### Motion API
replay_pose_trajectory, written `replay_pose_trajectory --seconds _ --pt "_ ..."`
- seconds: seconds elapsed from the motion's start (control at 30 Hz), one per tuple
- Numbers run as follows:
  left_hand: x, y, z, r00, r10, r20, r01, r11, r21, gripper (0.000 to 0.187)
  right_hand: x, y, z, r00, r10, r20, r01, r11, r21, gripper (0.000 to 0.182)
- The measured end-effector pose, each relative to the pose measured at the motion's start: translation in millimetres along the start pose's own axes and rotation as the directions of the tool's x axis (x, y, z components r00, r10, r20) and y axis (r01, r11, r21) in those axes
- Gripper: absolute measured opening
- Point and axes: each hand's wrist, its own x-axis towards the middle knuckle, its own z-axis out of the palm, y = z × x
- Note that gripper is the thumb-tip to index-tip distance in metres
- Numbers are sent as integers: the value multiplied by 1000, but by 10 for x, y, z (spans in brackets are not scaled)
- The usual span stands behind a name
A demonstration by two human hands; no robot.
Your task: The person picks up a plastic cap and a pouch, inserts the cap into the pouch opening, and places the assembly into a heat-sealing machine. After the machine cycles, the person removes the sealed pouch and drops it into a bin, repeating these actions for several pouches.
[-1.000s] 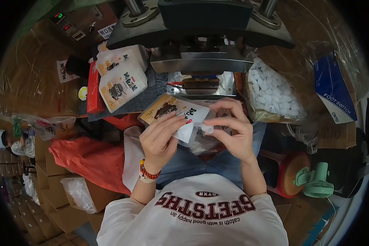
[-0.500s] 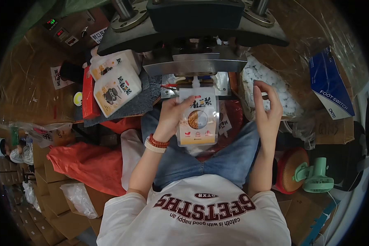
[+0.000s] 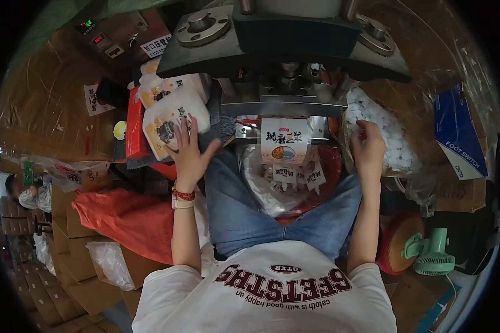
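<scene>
A printed spout pouch point(image 3: 286, 127) with a round clear window hangs down the front of the press point(image 3: 286, 105), its top edge at the metal jaw; no hand touches it. Over a stack of similar flat pouches point(image 3: 172, 119) on the left, my left hand point(image 3: 189, 155) is open, fingers spread, with the fingertips at the top pouch. My right hand point(image 3: 369, 149) is at the near left side of a box of small white plastic spouts point(image 3: 391, 139). Its fingers are curled towards the thumb, and what lies between them, if anything, cannot be made out.
Between my knees a red basin point(image 3: 332, 172) lined with clear plastic holds several pouches. A red box point(image 3: 133, 125) stands beside the stack. On the right are a blue foot-switch carton point(image 3: 458, 133) and a green fan point(image 3: 434, 252). A control box point(image 3: 116, 33) sits far left.
My left hand has let go of the pouch and moved left to the stack. The pouch now hangs at the press. My right hand remains by the spout box, with its fingers more curled.
</scene>
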Motion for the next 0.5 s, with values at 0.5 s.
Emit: replay_pose_trajectory --seconds 0.5 --pt "-349 690 -862 932 307 -191 -361 787 -501 35 -544 -1257 -208 706 -706 -52 596 553 582 44"
